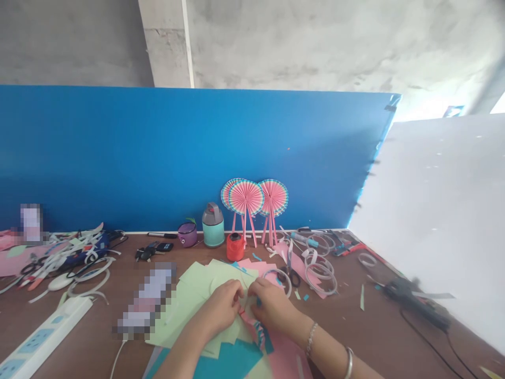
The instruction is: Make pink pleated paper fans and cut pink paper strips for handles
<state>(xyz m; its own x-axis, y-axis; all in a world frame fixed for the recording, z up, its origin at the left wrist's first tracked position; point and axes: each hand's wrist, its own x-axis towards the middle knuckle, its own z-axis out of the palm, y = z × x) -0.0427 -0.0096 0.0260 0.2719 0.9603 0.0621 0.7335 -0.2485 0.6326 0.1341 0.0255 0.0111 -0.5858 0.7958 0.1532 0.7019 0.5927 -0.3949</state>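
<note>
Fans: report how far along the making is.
Done: three fans stand finished against the blue board. In hand: the left hand and right hand both pinch a pleated strip of pink and blue paper, not yet opened into a round. Left: green sheets, a blue sheet and a pink sheet lie flat and unfolded under the hands.

Matt paper sheets [197, 287] on smooth brown tabletop [394, 337]
</note>
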